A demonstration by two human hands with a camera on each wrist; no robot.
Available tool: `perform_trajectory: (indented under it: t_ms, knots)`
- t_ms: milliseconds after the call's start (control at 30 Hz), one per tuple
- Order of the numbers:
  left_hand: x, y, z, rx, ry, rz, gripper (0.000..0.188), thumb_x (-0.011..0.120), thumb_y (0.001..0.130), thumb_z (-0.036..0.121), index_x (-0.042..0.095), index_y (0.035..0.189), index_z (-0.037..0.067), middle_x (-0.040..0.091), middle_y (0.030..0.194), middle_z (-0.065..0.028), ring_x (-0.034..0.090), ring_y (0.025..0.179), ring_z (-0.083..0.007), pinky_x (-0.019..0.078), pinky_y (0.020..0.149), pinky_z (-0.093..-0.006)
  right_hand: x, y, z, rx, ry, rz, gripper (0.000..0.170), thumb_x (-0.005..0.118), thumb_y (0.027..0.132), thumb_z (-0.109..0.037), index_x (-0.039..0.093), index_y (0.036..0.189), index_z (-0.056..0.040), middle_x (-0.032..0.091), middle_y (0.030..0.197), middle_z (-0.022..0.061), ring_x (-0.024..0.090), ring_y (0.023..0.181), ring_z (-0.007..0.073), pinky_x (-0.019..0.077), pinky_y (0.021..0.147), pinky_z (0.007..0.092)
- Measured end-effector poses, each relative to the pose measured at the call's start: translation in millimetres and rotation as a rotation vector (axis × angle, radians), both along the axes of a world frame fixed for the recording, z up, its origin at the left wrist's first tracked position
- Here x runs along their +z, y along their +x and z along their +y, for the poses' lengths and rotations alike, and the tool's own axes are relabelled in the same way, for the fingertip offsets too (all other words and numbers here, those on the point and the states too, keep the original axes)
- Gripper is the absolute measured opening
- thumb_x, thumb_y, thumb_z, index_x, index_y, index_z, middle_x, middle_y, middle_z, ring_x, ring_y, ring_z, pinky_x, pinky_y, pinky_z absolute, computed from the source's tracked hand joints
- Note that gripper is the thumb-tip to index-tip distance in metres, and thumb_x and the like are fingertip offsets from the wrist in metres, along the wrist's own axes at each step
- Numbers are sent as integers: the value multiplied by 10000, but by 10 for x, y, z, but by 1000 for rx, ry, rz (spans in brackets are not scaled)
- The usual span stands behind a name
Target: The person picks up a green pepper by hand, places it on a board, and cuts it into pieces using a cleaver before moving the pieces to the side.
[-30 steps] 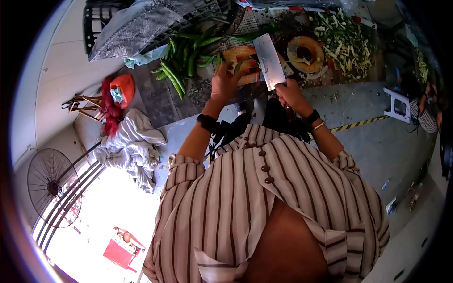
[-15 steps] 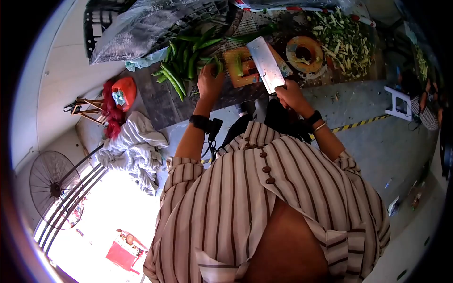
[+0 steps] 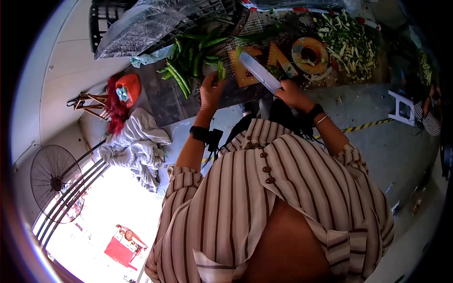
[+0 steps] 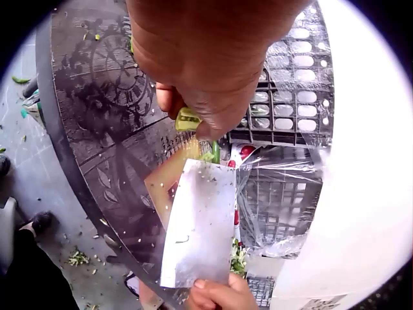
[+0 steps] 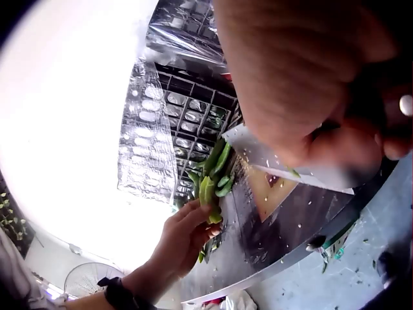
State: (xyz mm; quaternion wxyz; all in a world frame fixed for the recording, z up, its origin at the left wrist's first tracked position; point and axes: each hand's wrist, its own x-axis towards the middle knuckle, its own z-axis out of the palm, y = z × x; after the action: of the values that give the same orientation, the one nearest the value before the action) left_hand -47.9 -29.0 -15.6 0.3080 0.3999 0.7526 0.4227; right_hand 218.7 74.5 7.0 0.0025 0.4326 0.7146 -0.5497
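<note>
My left hand (image 3: 211, 92) pinches a split green pepper (image 3: 221, 70) just right of the whole-pepper pile; its pale cut inside shows in the left wrist view. In my right hand (image 3: 293, 94) is the handle of a broad cleaver (image 3: 259, 72). The blade slants up and left over the printed letters of the board, its far end beside a small green pepper piece (image 3: 239, 49). Whole long green peppers (image 3: 191, 59) lie heaped on the left of the table. Chopped pepper strips (image 3: 351, 47) spread over the right part.
A black plastic crate (image 3: 207, 16) covered with clear film stands behind the peppers. One long pepper (image 3: 257, 35) lies at the back. Left of the table are an orange bag (image 3: 128, 89) and a heap of grey cloth (image 3: 137, 141). A white stool (image 3: 401, 106) stands right.
My left hand went left from the board's middle to the pepper heap, and a split pepper now shows in its fingers. The cleaver has swung left, its blade turned more edge-on.
</note>
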Motion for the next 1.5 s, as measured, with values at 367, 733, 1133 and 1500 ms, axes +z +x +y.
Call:
perform_trajectory:
  t_ms: [367, 733, 1133, 1500]
  knots:
    - [-46, 290, 120, -204, -187, 352, 482, 634, 795, 230, 450, 1227, 123, 618, 932, -145, 616, 784, -282, 499, 682, -370, 183, 20, 51, -194, -91, 59, 244, 545, 786, -165, 528, 791, 78, 544, 562, 147, 566, 462, 219, 425, 440, 349]
    - [-47, 378, 164, -423, -31, 663, 297, 553, 802, 109, 534, 1098, 137, 559, 1009, -97, 582, 864, -302, 497, 696, -414, 58, 122, -63, -237, -48, 27, 291, 552, 775, -204, 563, 833, 80, 572, 596, 175, 582, 487, 251, 444, 480, 368]
    - [56, 324, -47, -639, 157, 858, 367, 586, 688, 73, 601, 1043, 164, 566, 1032, -21, 534, 930, -228, 431, 748, -364, 131, 122, -97, -219, -29, 27, 267, 547, 774, -192, 572, 855, 61, 573, 628, 200, 584, 537, 308, 443, 522, 397]
    - [-24, 486, 216, -523, 275, 785, 189, 617, 720, 124, 645, 895, 192, 598, 872, 20, 554, 848, -209, 426, 729, -352, 193, -71, -211, -5, 259, -43, 189, 546, 787, -162, 547, 799, 26, 587, 741, 238, 571, 714, 419, 446, 629, 481]
